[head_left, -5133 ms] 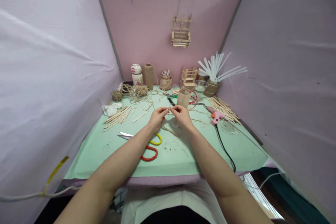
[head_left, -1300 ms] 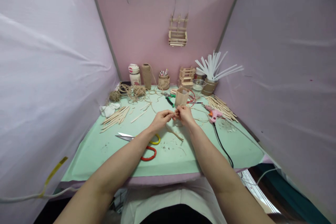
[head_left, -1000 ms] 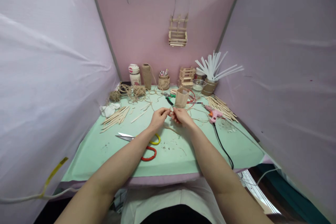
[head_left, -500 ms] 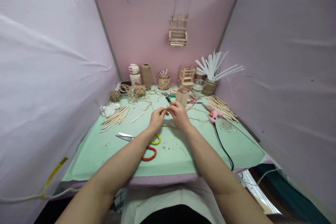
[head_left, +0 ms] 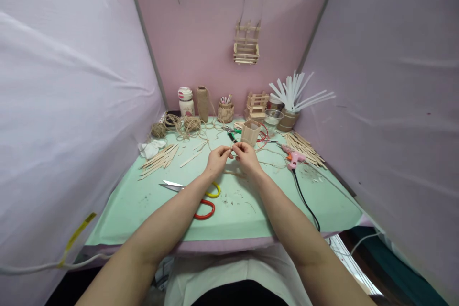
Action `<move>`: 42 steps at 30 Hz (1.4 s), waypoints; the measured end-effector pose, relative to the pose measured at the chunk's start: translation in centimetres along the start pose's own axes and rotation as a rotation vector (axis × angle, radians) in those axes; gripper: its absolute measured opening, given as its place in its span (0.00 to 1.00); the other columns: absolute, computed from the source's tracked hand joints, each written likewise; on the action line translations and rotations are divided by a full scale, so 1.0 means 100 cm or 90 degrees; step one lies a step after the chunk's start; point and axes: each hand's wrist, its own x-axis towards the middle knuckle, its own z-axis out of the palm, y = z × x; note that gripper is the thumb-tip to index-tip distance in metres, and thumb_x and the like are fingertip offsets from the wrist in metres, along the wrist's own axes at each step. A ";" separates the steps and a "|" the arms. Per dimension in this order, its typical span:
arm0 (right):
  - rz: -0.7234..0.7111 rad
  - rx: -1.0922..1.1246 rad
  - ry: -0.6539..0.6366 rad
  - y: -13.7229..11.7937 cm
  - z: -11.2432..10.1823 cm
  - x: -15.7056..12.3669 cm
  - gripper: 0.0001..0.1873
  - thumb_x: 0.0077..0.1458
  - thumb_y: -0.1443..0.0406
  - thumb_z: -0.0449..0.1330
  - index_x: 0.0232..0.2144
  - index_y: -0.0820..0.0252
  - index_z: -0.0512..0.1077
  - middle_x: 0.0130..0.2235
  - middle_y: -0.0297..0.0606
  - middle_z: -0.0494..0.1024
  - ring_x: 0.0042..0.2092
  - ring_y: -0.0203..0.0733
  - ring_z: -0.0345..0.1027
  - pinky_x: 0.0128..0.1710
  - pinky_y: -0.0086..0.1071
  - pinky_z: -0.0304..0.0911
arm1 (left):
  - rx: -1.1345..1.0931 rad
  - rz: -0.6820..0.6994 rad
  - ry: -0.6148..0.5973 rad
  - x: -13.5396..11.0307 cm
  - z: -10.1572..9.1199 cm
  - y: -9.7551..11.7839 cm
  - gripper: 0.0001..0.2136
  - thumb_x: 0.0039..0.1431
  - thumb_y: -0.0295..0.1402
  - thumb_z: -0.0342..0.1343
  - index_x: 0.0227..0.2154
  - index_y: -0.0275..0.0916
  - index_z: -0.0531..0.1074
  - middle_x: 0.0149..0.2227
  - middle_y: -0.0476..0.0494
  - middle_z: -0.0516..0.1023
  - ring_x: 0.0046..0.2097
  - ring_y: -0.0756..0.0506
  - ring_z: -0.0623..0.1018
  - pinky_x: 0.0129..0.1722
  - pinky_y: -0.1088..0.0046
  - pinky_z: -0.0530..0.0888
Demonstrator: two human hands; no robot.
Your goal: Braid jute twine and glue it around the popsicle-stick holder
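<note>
Over the middle of the table, my left hand (head_left: 218, 160) and my right hand (head_left: 246, 157) meet with their fingertips pinched close together. A thin strand of jute twine (head_left: 234, 173) is between them, and more of it lies on the table below; the exact grip is too small to see. Just beyond my right hand stands a small cup made of wooden sticks (head_left: 250, 134). Scissors (head_left: 204, 209) with red and yellow handles lie partly hidden under my left forearm.
A pink glue gun (head_left: 295, 158) with a black cord lies to the right. Craft sticks (head_left: 159, 161) are piled at left, with more sticks (head_left: 304, 148) at right. Tangled twine (head_left: 191, 123), pliers (head_left: 231, 135) and a pot of white strips (head_left: 288, 119) stand or lie toward the back.
My fingertips have drawn slightly apart and shifted a little, still close together over the table. The whole view has moved slightly; the things on the table stay put.
</note>
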 end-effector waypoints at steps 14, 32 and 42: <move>-0.001 -0.048 0.013 -0.001 -0.007 0.003 0.17 0.42 0.52 0.62 0.25 0.60 0.70 0.24 0.32 0.71 0.27 0.34 0.60 0.26 0.28 0.56 | 0.047 -0.001 -0.017 -0.001 -0.002 -0.002 0.13 0.52 0.41 0.53 0.29 0.36 0.73 0.25 0.47 0.75 0.30 0.48 0.72 0.33 0.73 0.67; -0.046 -0.159 0.022 0.003 -0.007 0.005 0.16 0.46 0.54 0.57 0.23 0.61 0.71 0.24 0.34 0.72 0.29 0.38 0.63 0.30 0.31 0.58 | 0.092 0.032 0.019 -0.006 -0.002 0.001 0.12 0.52 0.40 0.52 0.26 0.37 0.75 0.23 0.49 0.74 0.28 0.49 0.71 0.30 0.75 0.66; -0.093 -0.207 0.033 0.000 -0.005 0.003 0.16 0.48 0.54 0.55 0.24 0.62 0.71 0.28 0.37 0.74 0.30 0.38 0.64 0.33 0.31 0.58 | 0.004 -0.012 0.052 -0.002 -0.001 0.000 0.11 0.49 0.40 0.56 0.25 0.36 0.73 0.26 0.46 0.75 0.31 0.48 0.72 0.34 0.73 0.67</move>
